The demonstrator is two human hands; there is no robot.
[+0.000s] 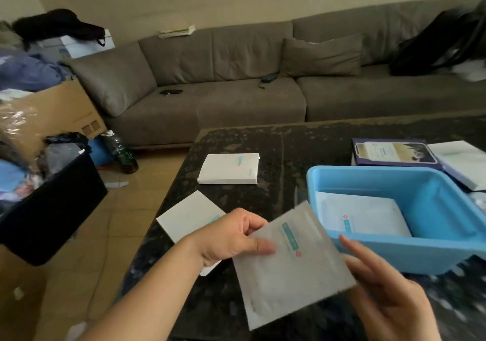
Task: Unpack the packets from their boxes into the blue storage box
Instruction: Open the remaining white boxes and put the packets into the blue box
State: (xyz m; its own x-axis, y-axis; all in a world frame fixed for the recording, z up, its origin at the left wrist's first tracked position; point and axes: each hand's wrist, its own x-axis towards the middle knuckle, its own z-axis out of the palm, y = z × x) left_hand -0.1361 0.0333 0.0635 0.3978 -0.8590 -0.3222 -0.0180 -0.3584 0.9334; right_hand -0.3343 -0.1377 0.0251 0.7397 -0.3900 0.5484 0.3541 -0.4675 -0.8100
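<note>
My left hand [231, 238] pinches the upper left corner of a white packet [292, 269] with a teal stripe, held above the dark table. My right hand [384, 285] reaches under the packet's right edge, fingers extended; whether it grips is hidden. The blue storage box [447, 251] stands just right of the packet, with white packets [368, 217] lying flat inside. A white box [228, 168] lies farther back on the table. Another flat white box [189, 215] lies at the table's left edge, partly under my left hand.
A purple box [394, 154] and a white box [462, 162] sit behind the blue box. The dark stone table [289, 151] ends at left over tiled floor. A black bin [52, 206], cardboard box [55, 112] and bottle [123, 151] stand left. A grey sofa [236, 77] runs behind.
</note>
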